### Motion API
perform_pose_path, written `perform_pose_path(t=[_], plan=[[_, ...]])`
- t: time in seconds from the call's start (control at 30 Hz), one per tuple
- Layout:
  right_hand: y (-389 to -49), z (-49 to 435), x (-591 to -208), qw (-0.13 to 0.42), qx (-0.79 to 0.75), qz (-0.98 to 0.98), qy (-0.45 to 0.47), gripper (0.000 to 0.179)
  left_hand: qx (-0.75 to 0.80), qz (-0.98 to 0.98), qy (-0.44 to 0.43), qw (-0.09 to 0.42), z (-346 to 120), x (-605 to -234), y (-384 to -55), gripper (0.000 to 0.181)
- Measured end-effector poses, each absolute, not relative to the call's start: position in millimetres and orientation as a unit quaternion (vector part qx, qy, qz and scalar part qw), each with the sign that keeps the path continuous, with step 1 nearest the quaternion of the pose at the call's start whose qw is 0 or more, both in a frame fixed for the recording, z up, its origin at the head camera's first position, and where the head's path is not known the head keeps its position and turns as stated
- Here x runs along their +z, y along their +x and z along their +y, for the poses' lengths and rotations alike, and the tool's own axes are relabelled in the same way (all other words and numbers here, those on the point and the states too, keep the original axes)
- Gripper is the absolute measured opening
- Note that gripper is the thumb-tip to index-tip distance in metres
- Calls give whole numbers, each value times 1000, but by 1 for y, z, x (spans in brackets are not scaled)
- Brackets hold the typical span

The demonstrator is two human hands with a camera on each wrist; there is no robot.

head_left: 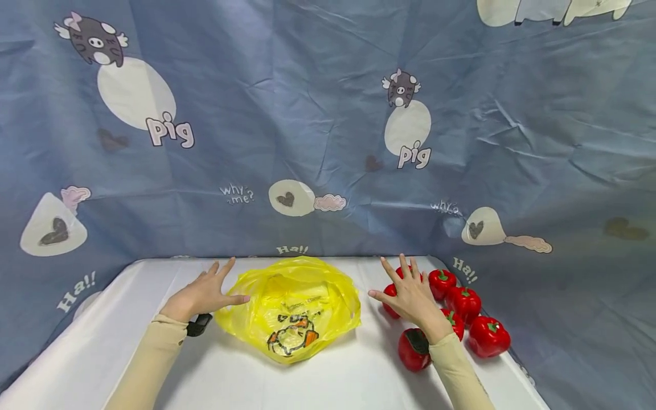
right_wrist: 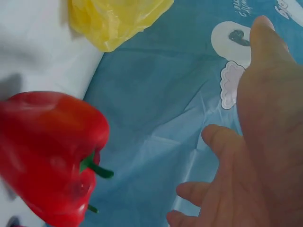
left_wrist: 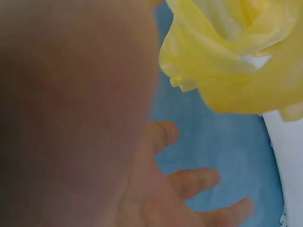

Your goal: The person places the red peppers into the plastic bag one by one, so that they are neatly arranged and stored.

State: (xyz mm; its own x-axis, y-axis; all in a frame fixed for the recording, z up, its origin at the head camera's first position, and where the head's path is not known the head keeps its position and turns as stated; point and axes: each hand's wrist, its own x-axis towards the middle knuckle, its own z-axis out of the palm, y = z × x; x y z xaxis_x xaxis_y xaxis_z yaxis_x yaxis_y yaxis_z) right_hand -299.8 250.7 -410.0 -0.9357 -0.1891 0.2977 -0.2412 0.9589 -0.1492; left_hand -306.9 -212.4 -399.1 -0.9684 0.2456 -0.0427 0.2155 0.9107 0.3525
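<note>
A yellow plastic bag [head_left: 287, 307] with a cartoon print lies in the middle of the white table, its mouth spread. My left hand [head_left: 202, 293] is beside the bag's left edge, fingers spread and holding nothing; in the left wrist view the bag [left_wrist: 236, 71] shows past the fingers. On the other side, my right hand [head_left: 410, 293] has its fingers spread over the group of red bell peppers, gripping none. A red bell pepper [right_wrist: 47, 151] with a green stem looms close in the right wrist view. Another bell pepper [head_left: 412, 350] lies below the right wrist, partly covered by the wrist strap.
Several more bell peppers [head_left: 488, 337] stand along the table's right edge, some partly hidden by the right hand and forearm. A blue cloth [head_left: 328, 142] printed with pigs rises behind and beside the white table [head_left: 225, 376].
</note>
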Motion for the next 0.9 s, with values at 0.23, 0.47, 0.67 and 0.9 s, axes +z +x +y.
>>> perform_pose_path(t=[0.23,0.47,0.67,0.9], plan=[[-287,263,-413,152,104,-975,127,93,169,977,124,48,-214,-407,-305,116],[-267,276,-420,136,161,-969,129,91,184,974,128,33,-212,-413,-307,110],[-247,289,-425,119,217,-964,101,88,231,963,131,41,-208,-412,-310,101],[-230,303,-426,150,236,-956,88,84,270,954,122,53,-206,-412,-311,82]])
